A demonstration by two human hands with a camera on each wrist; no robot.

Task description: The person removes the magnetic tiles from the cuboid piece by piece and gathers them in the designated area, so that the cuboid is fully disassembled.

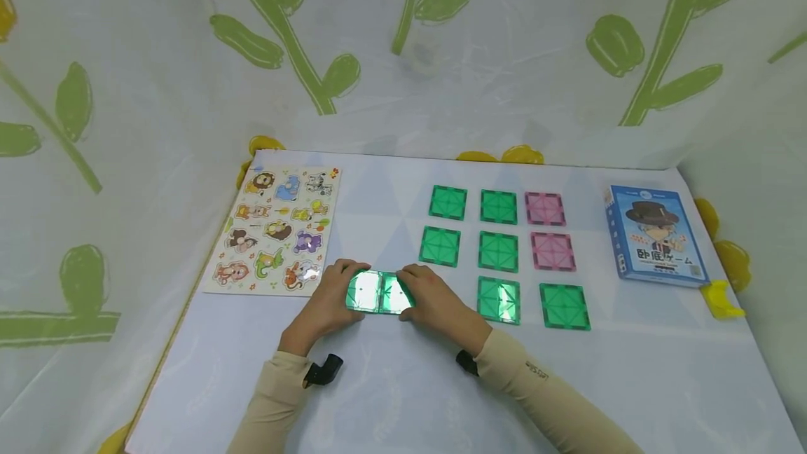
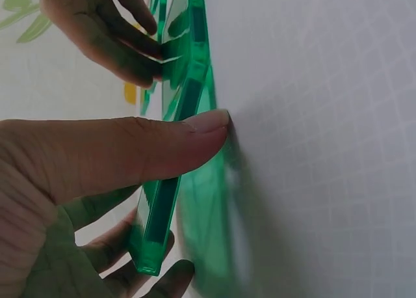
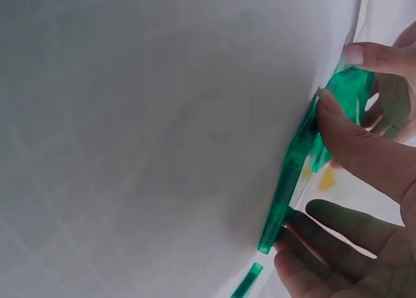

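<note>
My left hand (image 1: pixel 327 305) grips a translucent green square magnetic tile (image 1: pixel 363 291) by its edges, with the thumb along the near edge in the left wrist view. A second green magnetic tile (image 1: pixel 394 295) is pinched by my right hand (image 1: pixel 439 303) between thumb and fingers. The two tiles meet edge to edge, bent at a slight angle where they join in the left wrist view (image 2: pixel 195 70). Bright reflections cover part of both. Nearest to the right hand lies another green tile (image 1: pixel 499 300) flat on the table.
Several more green tiles (image 1: pixel 440 246) and two pink tiles (image 1: pixel 545 209) lie in loose rows right of centre. A board of animal pictures (image 1: pixel 271 230) lies at the left. A blue box (image 1: pixel 658 237) stands at the right, beside a yellow piece (image 1: pixel 721 300) on the table edge.
</note>
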